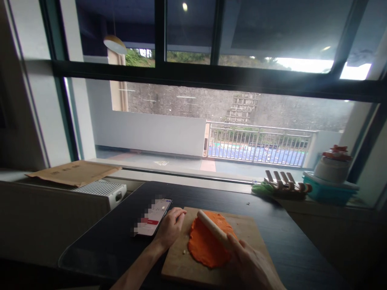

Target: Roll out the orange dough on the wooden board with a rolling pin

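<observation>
A flattened round sheet of orange dough (208, 245) lies on a wooden board (181, 266), its rim uneven. Across the sheet rests a thin pale rolling pin (211, 226), slanting from upper left to lower right. My right hand (249, 257) is closed on the pin's near end, fingers reaching along it; the palm side is hidden. At the board's upper left edge is my left hand (173, 226), its fingers curled together and gripping the edge. Just left of that hand a phone (151, 221) lies with its screen lit.
The board sits on a dark table (99, 237). Along the window sill stand a teal box (329, 189) with a white jar (332, 167) on it, a rack with upright pieces (282, 183), and a green cloth-like thing (262, 188). A brown paper envelope (75, 171) lies left.
</observation>
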A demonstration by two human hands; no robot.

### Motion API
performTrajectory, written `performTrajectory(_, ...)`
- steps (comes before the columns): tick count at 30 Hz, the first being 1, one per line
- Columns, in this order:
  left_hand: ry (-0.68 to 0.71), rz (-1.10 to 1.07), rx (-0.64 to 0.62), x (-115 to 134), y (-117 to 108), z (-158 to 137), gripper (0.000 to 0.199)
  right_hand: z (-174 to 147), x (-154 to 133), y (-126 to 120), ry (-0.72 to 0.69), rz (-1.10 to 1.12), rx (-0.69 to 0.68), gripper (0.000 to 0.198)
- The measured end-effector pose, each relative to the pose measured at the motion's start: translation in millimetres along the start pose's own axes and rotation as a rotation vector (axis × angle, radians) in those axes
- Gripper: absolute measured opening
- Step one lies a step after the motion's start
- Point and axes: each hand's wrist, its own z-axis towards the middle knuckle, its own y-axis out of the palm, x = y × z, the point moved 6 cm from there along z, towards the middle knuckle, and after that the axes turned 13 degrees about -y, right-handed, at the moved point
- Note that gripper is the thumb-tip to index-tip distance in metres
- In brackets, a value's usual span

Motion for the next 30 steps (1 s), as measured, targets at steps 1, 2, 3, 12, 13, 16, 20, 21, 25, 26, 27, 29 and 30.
performTrajectory(1,0.035,0.019,0.009,1.8,-1.0,-2.0,0.029,-5.9,-2.7,4.1,-0.018,-0.019,0.011,0.041)
performTrajectory(2,0.072,0.042,0.024,4.4,-2.3,-3.4,0.029,-11.5,-5.0,6.9,-0.034,-0.044,0.028,0.042)
performTrajectory(3,0.107,0.064,0.037,7.3,-3.3,-4.3,0.028,-16.1,-6.9,8.5,-0.047,-0.076,0.047,0.042)
performTrajectory(12,0.175,0.103,0.073,32.6,4.3,6.3,0.027,-7.1,2.7,-6.7,-0.091,-0.065,-0.010,0.040)
performTrajectory(13,0.189,0.100,0.073,40.0,6.4,9.6,0.027,-7.8,4.1,-9.4,-0.108,-0.045,-0.009,0.041)
performTrajectory(16,0.235,0.120,0.066,62.7,17.1,21.9,0.027,-14.7,5.5,-11.8,-0.150,-0.073,-0.002,0.044)
performTrajectory(20,0.275,0.207,-0.065,75.8,45.1,36.4,0.027,-20.7,1.4,-8.7,-0.181,-0.190,0.011,0.047)
performTrajectory(21,0.275,0.236,-0.096,75.4,51.4,38.6,0.027,-20.0,-0.5,-8.3,-0.205,-0.206,0.014,0.048)
performTrajectory(25,0.273,0.370,-0.137,69.3,64.9,40.8,0.030,-12.0,-8.9,-12.6,-0.321,-0.277,0.109,0.046)
performTrajectory(26,0.262,0.409,-0.160,66.7,67.4,39.7,0.032,-9.7,-10.6,-14.2,-0.339,-0.292,0.147,0.044)
performTrajectory(27,0.236,0.449,-0.202,62.9,70.3,37.8,0.034,-7.7,-11.9,-15.3,-0.351,-0.298,0.177,0.042)
performTrajectory(29,0.145,0.523,-0.336,51.6,76.6,30.5,0.043,-5.4,-13.3,-15.4,-0.367,-0.274,0.196,0.039)
performTrajectory(30,0.103,0.553,-0.394,45.8,78.1,24.9,0.048,-5.9,-13.2,-15.3,-0.369,-0.254,0.199,0.038)
